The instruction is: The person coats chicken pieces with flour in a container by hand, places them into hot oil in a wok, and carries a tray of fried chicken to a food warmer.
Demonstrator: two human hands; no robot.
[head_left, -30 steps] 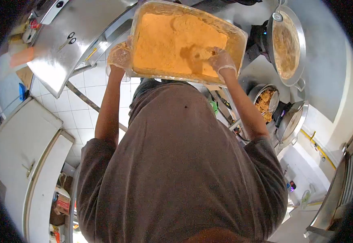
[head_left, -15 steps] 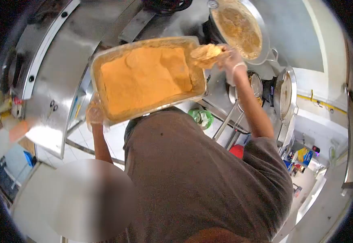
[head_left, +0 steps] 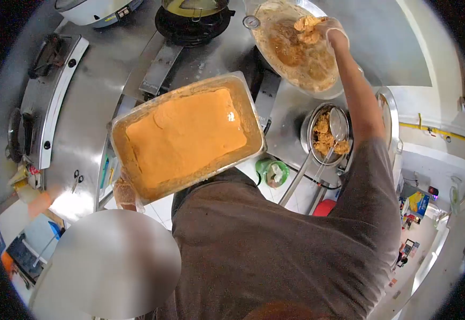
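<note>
My right hand (head_left: 332, 32), in a clear glove, grips a piece of battered food (head_left: 309, 29) above a wide pan of bubbling oil (head_left: 291, 58) at the upper right. My left hand (head_left: 127, 193), also gloved, holds the lower left corner of a rectangular tub (head_left: 253, 128). Smooth orange batter (head_left: 187, 138) fills the bottom of that tub, which is tilted in front of my body. Below the oil pan, a pot (head_left: 306, 133) contains fried pieces (head_left: 323, 140) with a wire strainer (head_left: 339, 125) resting over them.
A black burner with a pan (head_left: 195, 24) stands at the top. Another stove (head_left: 56, 101) and scissors (head_left: 76, 180) are on the steel counter (head_left: 91, 90) at the left. Low down sits a green bin (head_left: 272, 172). A blurred round patch covers the lower left.
My right hand has moved up and right with the battered piece, from the tub's edge to over the oil. The tub and my left hand appear slightly lower as the view shifted.
</note>
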